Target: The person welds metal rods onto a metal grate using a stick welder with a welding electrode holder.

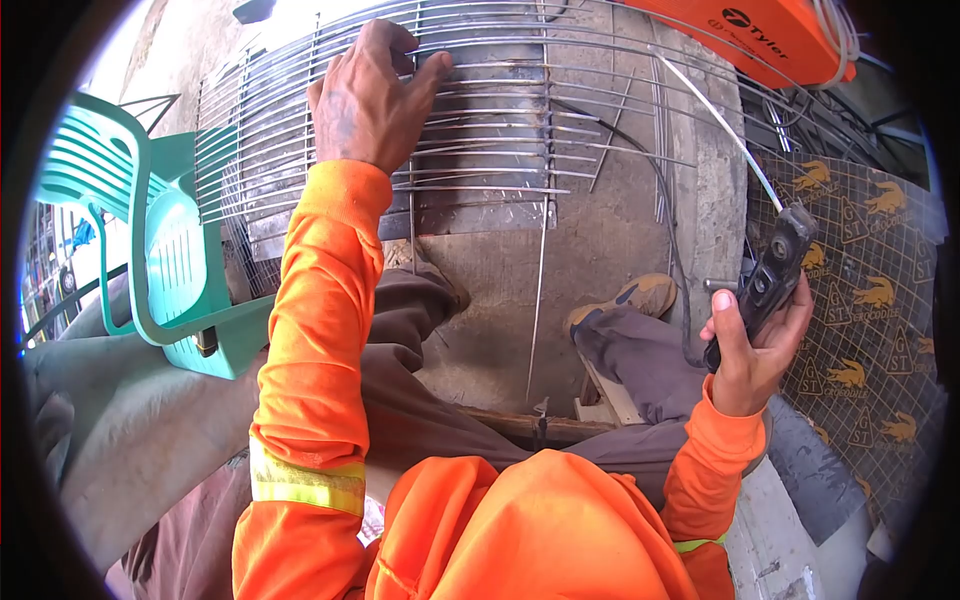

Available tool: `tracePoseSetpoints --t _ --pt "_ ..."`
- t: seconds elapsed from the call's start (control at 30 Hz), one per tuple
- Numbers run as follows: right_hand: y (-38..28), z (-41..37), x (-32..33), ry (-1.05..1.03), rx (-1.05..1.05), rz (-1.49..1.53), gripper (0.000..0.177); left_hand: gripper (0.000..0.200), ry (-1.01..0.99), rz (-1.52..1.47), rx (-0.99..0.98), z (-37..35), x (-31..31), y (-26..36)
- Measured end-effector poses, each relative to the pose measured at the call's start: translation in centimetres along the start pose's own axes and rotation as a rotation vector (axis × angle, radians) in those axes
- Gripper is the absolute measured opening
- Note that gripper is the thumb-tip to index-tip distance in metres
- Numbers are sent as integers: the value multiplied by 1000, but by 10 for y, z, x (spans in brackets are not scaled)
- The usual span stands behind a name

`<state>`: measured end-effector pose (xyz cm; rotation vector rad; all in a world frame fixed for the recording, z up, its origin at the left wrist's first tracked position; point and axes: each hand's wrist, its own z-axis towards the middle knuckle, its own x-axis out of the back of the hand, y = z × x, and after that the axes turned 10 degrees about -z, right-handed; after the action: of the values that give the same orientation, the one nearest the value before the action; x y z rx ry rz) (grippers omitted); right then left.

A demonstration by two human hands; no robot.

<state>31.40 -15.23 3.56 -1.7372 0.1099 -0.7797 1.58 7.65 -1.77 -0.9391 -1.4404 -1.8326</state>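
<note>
My left hand [370, 100] rests on top of a grille of thin metal rods [485, 97], its thumb and index finger apart around a crossbar. The fingers on its far side are partly hidden, and I see no rod wrapped in the hand. On the right, my right hand [755, 355] is closed around a black welding electrode holder [775, 265]. A long, pale welding electrode [722, 125] sticks out of the holder's jaws, pointing up and left toward the grille. Its tip is above the rods' right part; contact cannot be made out.
A green plastic chair [215, 335] stands at left. An orange Tyler-labelled case [750, 35] is at top right, above a crocodile-printed board [860, 300]. A dark cable [667, 200] runs from the holder across the concrete floor [490, 290]. A metal sheet [480, 210] lies under the grille.
</note>
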Motion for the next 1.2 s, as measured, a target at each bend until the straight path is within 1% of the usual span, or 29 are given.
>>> tracePoseSetpoints --t 0.3,0.8,1.2 --pt "-1 -1 -2 0 -1 -8 75 41 -10 -29 25 -1 1 0" --pt "-1 -1 -3 -21 -32 -10 76 41 4 -39 -20 -1 0 -5" --pt "-3 -2 -6 -33 -44 -8 75 44 -6 -33 30 0 3 -1"
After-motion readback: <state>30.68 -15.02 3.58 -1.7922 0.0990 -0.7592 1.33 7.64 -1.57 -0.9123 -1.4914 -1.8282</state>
